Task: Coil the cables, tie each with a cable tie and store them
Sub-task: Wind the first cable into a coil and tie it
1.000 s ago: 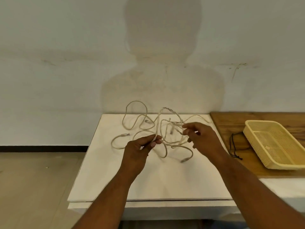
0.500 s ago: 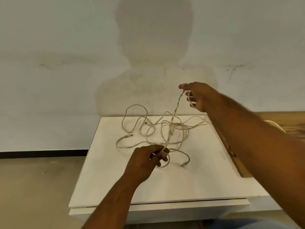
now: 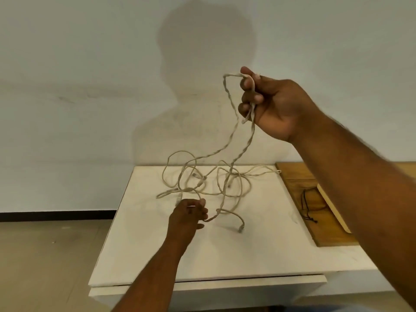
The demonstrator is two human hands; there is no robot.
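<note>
Left hand [image 3: 188, 213] rests low on the white counter [image 3: 144, 244], fingers pinching a strand of the beige cable [image 3: 225, 181]. The tangle remains mostly on the counter. Right hand [image 3: 267, 102], closed around a cable loop, has risen well above its position a second ago, drawing two strands taut; untangling appears underway, coiling not begun.

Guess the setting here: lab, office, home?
Probably a bare staging room rather than a home: a plain white wall with a dark baseboard, a white table holding only tangled cables, and a wooden board alongside.
</note>
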